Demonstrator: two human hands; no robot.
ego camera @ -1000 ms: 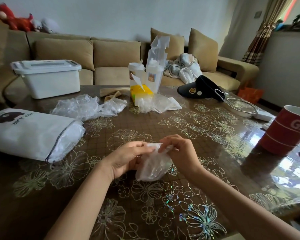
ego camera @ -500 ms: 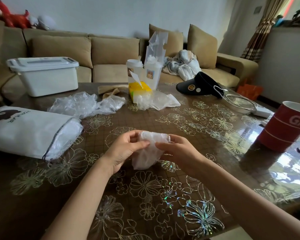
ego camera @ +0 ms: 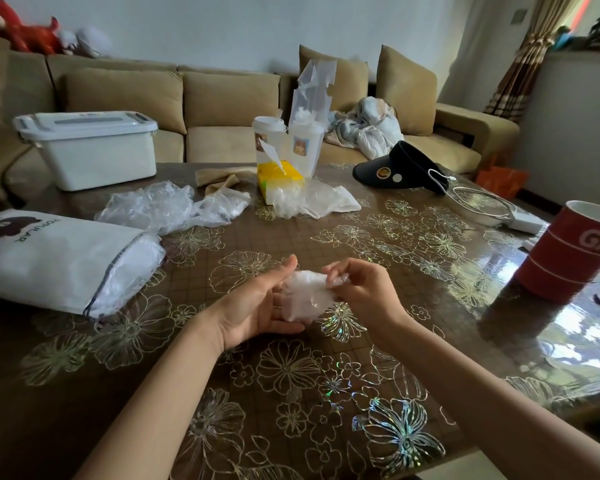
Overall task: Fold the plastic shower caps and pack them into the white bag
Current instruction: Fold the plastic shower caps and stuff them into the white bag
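Table [ego camera: 413,258] bears white bag [ego camera: 59,261], caps [ego camera: 153,206], cup [ego camera: 575,251], perhaps charger [ego camera: 527,221].

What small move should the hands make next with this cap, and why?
Probably fold the pinched edge down onto the bundle. The right hand pinches the upper edge of the shower cap, which rests loosely bunched against the left hand. It looks not yet compact enough for the white bag, whose mouth faces the hands.

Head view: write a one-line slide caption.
The left hand supports a plastic shower cap, the right hand pinches it; white bag nearby.
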